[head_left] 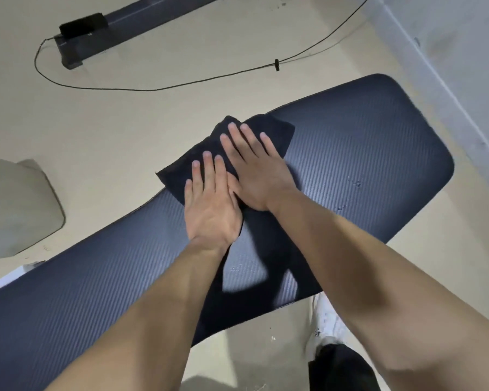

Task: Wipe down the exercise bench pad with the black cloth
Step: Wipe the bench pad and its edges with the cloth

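The exercise bench pad [364,153] is long, dark blue-grey and ribbed, and it runs diagonally from lower left to upper right. The black cloth [277,134] lies spread on the pad's far edge, with one corner hanging past it over the floor. My left hand [212,204] and my right hand [257,170] both lie flat on the cloth, palms down and fingers stretched out, side by side and touching. Neither hand curls around the fabric. Both forearms cast shadows across the pad.
A thin black cable [153,88] loops over the beige floor beyond the bench. A dark grey metal base with a black block [91,26] lies at the top left. A pale grey object [14,210] sits at the left. A wall [449,52] stands at the right, and a white shoe [328,320] is below the pad.
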